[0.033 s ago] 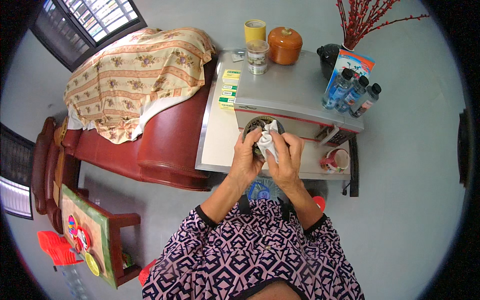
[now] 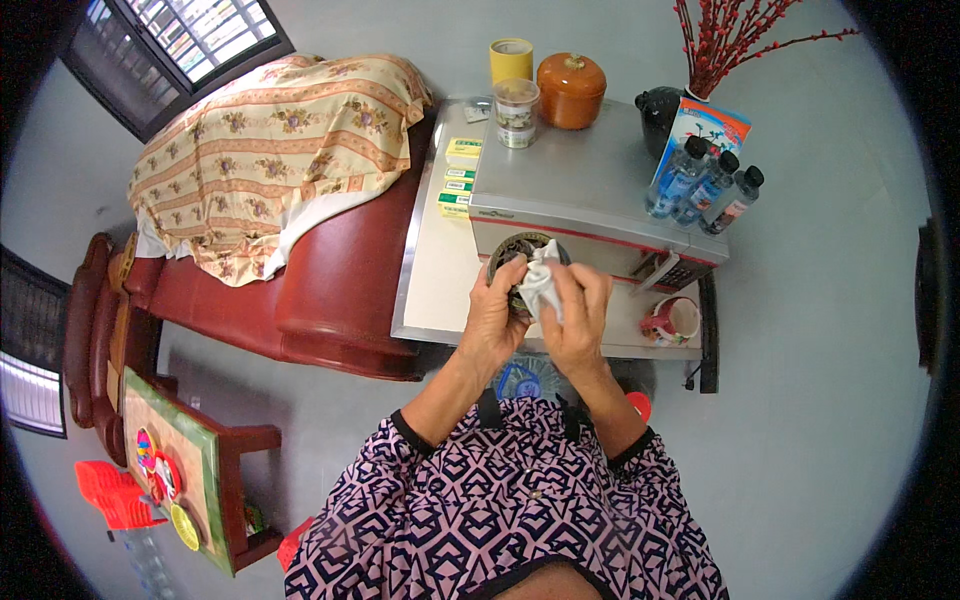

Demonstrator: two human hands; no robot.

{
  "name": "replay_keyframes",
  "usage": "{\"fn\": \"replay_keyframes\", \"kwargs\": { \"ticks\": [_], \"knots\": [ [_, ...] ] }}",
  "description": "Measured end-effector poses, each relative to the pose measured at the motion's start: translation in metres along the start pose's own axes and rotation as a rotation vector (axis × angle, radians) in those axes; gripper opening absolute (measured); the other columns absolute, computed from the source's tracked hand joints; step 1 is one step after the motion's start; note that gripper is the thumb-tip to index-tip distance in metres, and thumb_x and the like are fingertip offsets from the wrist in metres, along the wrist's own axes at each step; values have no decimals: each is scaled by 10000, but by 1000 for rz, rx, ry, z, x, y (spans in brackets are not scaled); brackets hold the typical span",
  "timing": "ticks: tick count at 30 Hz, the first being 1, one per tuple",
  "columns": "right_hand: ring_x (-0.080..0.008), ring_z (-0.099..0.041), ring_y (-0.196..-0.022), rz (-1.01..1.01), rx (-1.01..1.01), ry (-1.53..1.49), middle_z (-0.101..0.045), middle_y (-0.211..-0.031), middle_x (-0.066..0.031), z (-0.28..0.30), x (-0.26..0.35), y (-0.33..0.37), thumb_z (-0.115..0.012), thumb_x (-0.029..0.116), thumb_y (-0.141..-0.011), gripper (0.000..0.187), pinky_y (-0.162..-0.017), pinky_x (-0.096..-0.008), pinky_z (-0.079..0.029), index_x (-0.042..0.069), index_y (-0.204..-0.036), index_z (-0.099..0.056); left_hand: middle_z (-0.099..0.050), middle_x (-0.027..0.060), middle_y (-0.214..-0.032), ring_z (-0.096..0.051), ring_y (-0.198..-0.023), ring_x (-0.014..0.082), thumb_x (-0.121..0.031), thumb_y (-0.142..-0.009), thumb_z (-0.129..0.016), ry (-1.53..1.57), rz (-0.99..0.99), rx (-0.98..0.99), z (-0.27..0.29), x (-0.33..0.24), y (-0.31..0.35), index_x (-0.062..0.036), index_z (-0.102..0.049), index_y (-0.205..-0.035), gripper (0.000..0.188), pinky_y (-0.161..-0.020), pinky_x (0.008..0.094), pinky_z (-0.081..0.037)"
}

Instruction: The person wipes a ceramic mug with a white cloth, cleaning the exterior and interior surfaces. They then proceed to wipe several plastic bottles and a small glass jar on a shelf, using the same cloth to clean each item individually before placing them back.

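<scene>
In front of the steel cabinet I hold a round, dark-rimmed container [image 2: 514, 246] with dark pieces visible inside. My left hand [image 2: 493, 312] is wrapped round its left side, the thumb bent over the rim. The fingers of my right hand [image 2: 578, 318] pinch a crumpled white cloth [image 2: 540, 284] at the container's right side. Part of the cloth lies over the opening. Both hands and the cloth hide the container's lower part and some of what is in it.
A silver cabinet [image 2: 570, 190] on a pale table [image 2: 425, 290] carries an orange pot [image 2: 571, 92], a clear jar [image 2: 516, 115], a yellow canister [image 2: 511, 62] and bottles [image 2: 715, 190]. A patterned cup [image 2: 672, 321] stands right. A red sofa [image 2: 330, 290] and low table [image 2: 210, 470] are left.
My right fingers have shifted slightly, and the white cloth looks more bunched and lower beneath them. My left hand and the container have barely moved.
</scene>
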State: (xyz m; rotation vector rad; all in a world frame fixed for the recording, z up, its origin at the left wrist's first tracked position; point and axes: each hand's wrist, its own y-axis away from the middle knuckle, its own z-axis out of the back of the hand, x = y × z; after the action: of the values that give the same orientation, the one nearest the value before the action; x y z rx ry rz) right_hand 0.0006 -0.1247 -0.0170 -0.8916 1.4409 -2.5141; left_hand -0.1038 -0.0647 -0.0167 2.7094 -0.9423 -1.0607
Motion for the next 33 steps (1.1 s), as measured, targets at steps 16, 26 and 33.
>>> {"fn": "replay_keyframes", "kwargs": {
  "ticks": [16, 26, 33],
  "knots": [
    [-240, -514, -885, -25, 662, -315, -536, -929, -88, 15, -26, -51, -579, 40, -768, 213, -794, -342, -426, -9, -970, -626, -590, 52, -967, -561, -828, 101, -101, -655, -757, -834, -111, 272, 0, -3, 15, 13, -514, -1096, 516, -722, 225, -477],
    [-94, -506, -668, -772, 350, -643, -579, -750, -16, 4, -52, -16, -463, 204, -930, 263, -616, -263, -436, -17, -946, -603, -587, 91, -984, -593, -855, 148, -63, -696, -742, -400, -92, 146, 4, 1, 12, 14, -458, -1139, 531, -764, 280, -520],
    [-122, -497, -915, -1014, -151, -941, -533, -1047, -40, -22, -10, 27, -430, 217, -959, 329, -785, -256, -424, 43, -1238, -438, -560, 91, -1023, -584, -921, 194, -16, -765, -681, -36, -164, -6, -2, 4, -4, -93, -409, -1149, 477, -801, 342, -525]
  ]
}}
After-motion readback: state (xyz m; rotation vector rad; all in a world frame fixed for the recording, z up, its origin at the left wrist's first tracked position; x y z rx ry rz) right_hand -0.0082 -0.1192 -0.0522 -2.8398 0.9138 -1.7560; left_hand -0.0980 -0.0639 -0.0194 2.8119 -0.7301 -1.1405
